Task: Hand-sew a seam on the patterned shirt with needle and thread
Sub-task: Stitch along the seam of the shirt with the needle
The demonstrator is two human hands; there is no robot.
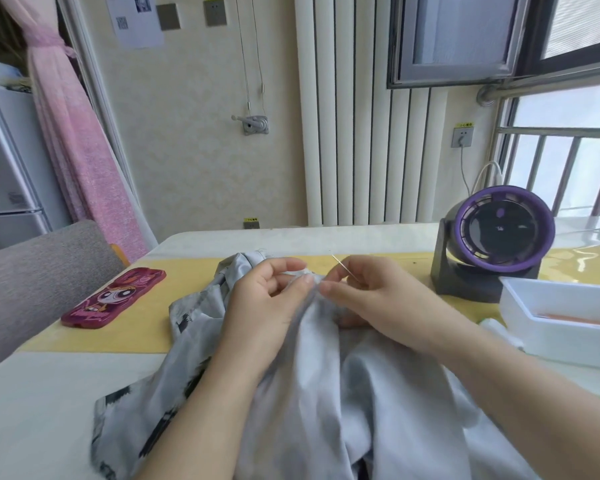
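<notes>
- Head view, centre: catches the work lifted off the desk (32, 410), seemingly to bring the seam edge up where it is easy to see.
- Grips a raised fold of the patterned shirt (326, 393) with the left hand (267, 299); left fingers (288, 263) curled over the fold against the thumb, probably to hold the layers together and taut for the stitch.
- Pinches the needle (343, 266) with the right hand (368, 299), just at 3 o'clock of the fold; right fingers (329, 289) clenched on the lower shaft, with the upper end slanting away toward 11 o'clock.
- Cannot make out the thread: too fine to tell.
- Puts the two hands almost touching at the fold, a sensible arrangement for short, controlled stitches.
- Leaves the rest of the shirt slack on the desk, spilling from the hands toward 6 o'clock and out of frame, so that only the worked edge bears tension.
- Looks pale grey, thin and faintly glossy, heavily creased; shows dark blocky print from 9 to 7 o'clock, and a plain paler face, perhaps the inside, at 6 o'clock.
- Judging by the grip: mid-stitch, progress along the seam not readable.
- Nearby: a pink cartoon phone case (115, 297) at 9 o'clock on a yellow mat (125, 327), a purple-rimmed fan (499, 233) at 2 o'clock, a white tray (561, 317) at 3 o'clock.
</notes>
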